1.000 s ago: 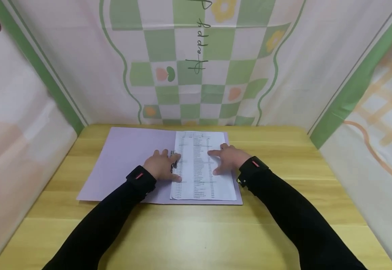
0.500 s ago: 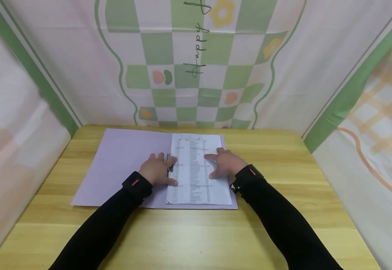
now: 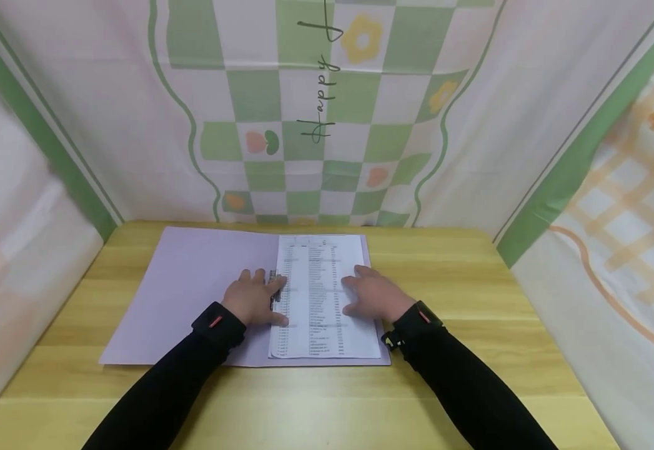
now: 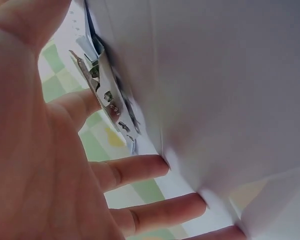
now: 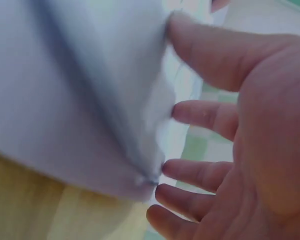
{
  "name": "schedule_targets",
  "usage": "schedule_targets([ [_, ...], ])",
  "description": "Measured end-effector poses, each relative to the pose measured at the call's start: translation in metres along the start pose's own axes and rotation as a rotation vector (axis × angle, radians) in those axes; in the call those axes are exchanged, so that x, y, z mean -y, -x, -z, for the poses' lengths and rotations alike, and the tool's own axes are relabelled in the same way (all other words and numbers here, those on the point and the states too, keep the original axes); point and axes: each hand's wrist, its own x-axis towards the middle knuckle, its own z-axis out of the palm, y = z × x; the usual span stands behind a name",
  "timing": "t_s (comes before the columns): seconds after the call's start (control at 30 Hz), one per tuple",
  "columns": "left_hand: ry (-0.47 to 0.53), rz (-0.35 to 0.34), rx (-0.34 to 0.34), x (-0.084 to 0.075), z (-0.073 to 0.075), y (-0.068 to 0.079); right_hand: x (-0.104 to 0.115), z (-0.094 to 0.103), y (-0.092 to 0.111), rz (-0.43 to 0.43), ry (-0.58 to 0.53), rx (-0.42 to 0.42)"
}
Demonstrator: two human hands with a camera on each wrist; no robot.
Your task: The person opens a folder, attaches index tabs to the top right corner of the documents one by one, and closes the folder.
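A lilac folder (image 3: 186,300) lies opened out on the table, with a stack of printed paper sheets (image 3: 318,340) on its right half. A metal clip (image 4: 115,105) holds the sheets along their left edge by the fold. My left hand (image 3: 252,301) spreads its fingers beside that clip, thumb and index finger on the left margin of the sheets. In the left wrist view the other fingertips touch the folder. At the sheets' right edge my right hand (image 3: 376,296) rests its slightly blurred, extended fingertips on the paper; in the right wrist view a folder corner shows beside them.
The wooden table (image 3: 439,262) ends at the back against a patterned cloth (image 3: 301,144) that hangs as a wall. More cloth hangs along both sides. Both forearms wear black sleeves and dark wrist straps (image 3: 219,325).
The head view has tilted, so folder and hands appear lower and farther left. My right hand has shifted slightly toward the right edge of the sheets. The left hand keeps its place by the clip.
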Motion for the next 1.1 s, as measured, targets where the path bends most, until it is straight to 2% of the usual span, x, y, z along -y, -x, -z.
schedule_targets([
  [0.1,0.004,0.004,-0.002,-0.001,-0.003,0.000,0.004,0.000,0.009,0.011,0.057,0.012],
  [0.23,0.023,0.010,0.005,-0.002,-0.002,0.003,0.009,0.004,0.030,0.008,0.070,0.073],
  [0.37,0.047,0.037,0.036,-0.003,-0.002,0.007,0.007,0.006,0.052,0.057,0.080,0.121],
  [0.5,0.064,0.069,0.067,-0.008,0.001,0.009,-0.008,0.010,0.075,0.089,0.047,0.125],
  [0.63,0.074,0.072,0.055,-0.013,0.001,0.008,-0.030,0.014,0.103,0.106,0.028,0.117],
  [0.83,0.050,0.080,0.040,-0.014,-0.002,0.008,-0.062,0.013,0.135,0.138,0.027,-0.007],
  [1.03,0.006,0.091,0.041,-0.017,-0.005,0.009,-0.085,0.001,0.157,0.059,0.078,-0.183],
  [1.1,0.002,0.095,0.044,-0.018,-0.005,0.010,-0.089,-0.002,0.163,0.014,0.109,-0.216],
])
